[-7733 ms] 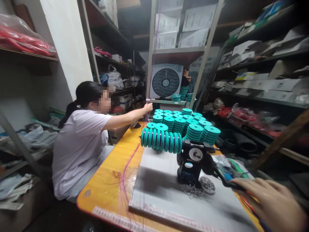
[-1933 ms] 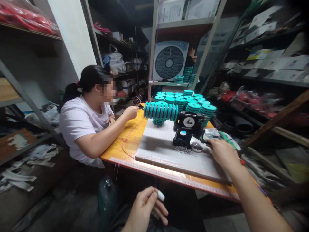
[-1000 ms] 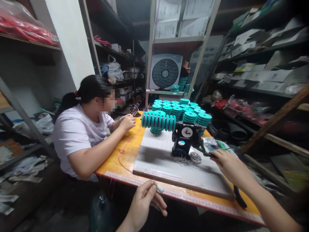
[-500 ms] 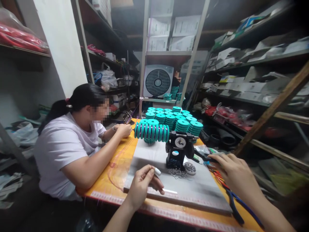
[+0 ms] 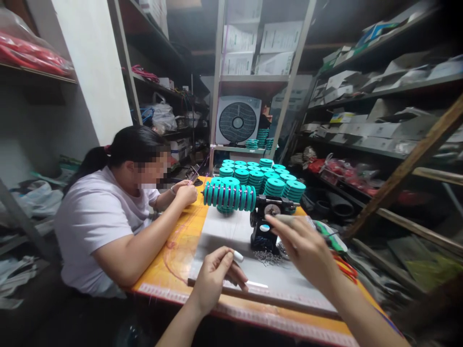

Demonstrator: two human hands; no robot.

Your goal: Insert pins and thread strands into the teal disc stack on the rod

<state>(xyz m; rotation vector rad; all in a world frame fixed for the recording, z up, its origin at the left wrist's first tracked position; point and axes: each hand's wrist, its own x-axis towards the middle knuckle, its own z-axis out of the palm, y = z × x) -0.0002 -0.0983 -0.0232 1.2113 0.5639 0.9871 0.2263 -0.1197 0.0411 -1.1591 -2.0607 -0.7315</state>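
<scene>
My left hand (image 5: 219,274) is over the front of the grey board (image 5: 213,241), thumb and index finger pinched, a white covering on one fingertip; what the pinch holds is too small to tell. My right hand (image 5: 307,246) reaches to the round dial of the black machine (image 5: 263,241), its fingers partly hidden and blurred. A row of teal spools (image 5: 229,196) sits sideways on the machine's shaft. Small metal pieces (image 5: 266,257) lie on the board at the machine's foot.
Stacks of teal spools (image 5: 273,187) stand behind the machine. At the left, a person (image 5: 101,226) leans on the orange table (image 5: 177,246), hands together. Orange-handled tools (image 5: 345,267) lie right of the board. A fan (image 5: 238,121) and loaded shelves are behind.
My right hand has moved left, from the tools at the right edge to the machine's dial. The pliers there are now mostly hidden by my forearm. My left hand has hardly moved.
</scene>
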